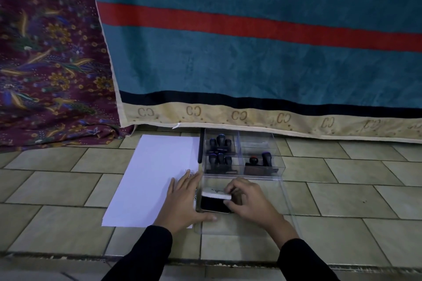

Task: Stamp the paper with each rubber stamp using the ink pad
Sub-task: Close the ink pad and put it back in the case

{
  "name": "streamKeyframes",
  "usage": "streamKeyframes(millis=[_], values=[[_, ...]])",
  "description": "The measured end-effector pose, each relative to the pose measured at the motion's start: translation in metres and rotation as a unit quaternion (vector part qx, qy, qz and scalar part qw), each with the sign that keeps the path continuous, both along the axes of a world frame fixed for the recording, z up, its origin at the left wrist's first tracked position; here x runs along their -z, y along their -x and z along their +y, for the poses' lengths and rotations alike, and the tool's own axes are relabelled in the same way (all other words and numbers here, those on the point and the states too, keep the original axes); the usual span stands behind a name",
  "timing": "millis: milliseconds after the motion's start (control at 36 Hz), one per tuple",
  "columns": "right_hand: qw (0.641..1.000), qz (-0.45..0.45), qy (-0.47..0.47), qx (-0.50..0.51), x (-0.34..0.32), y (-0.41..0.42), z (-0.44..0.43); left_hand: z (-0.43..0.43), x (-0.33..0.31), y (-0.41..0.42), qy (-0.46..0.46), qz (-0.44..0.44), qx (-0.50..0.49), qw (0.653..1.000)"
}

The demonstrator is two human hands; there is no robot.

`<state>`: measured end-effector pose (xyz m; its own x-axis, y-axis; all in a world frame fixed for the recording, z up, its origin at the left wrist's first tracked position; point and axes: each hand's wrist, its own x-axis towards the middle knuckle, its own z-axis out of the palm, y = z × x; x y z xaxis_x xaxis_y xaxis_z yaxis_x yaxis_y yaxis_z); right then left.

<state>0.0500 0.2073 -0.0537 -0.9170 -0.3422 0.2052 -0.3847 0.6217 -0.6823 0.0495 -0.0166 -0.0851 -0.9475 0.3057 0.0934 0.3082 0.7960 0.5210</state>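
A white sheet of paper (pixel 150 180) lies on the tiled floor, with a faint stamp mark near its right edge. Right of it a black ink pad (pixel 213 205) sits on a clear flat lid, its white cover (pixel 217 194) raised at the far side. My right hand (pixel 249 201) pinches that cover with its fingertips. My left hand (pixel 185 201) lies flat across the paper's right edge, thumb against the ink pad's near corner. Behind them a clear compartment box (pixel 258 141) holds several dark-handled rubber stamps (pixel 219 146); one stamp (pixel 253 161) has a red knob.
A black pen (pixel 200 148) lies between the paper and the box. A teal cloth (pixel 251 52) with a red stripe hangs just behind the box. A purple floral cloth (pixel 50 64) lies at the left. A floor step edge (pixel 68 255) runs across the near side.
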Motion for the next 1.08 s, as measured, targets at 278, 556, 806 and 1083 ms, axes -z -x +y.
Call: streamKeyframes(millis=[278,556,806,1083], values=[[0.986,0.059,-0.137,-0.08,-0.006,-0.002,0.0,-0.02,-0.011,0.013,-0.16,0.037,-0.17,0.972],[0.976,-0.02,-0.21,-0.063,-0.01,0.0,-0.019,-0.031,-0.003,0.037,-0.036,0.022,-0.23,0.972],[0.931,-0.009,-0.36,-0.063,-0.019,-0.002,-0.044,-0.029,0.005,0.034,0.025,0.009,-0.24,0.97],[0.964,-0.023,-0.255,-0.075,-0.035,0.013,-0.02,-0.029,0.008,0.035,0.024,0.029,-0.244,0.969]])
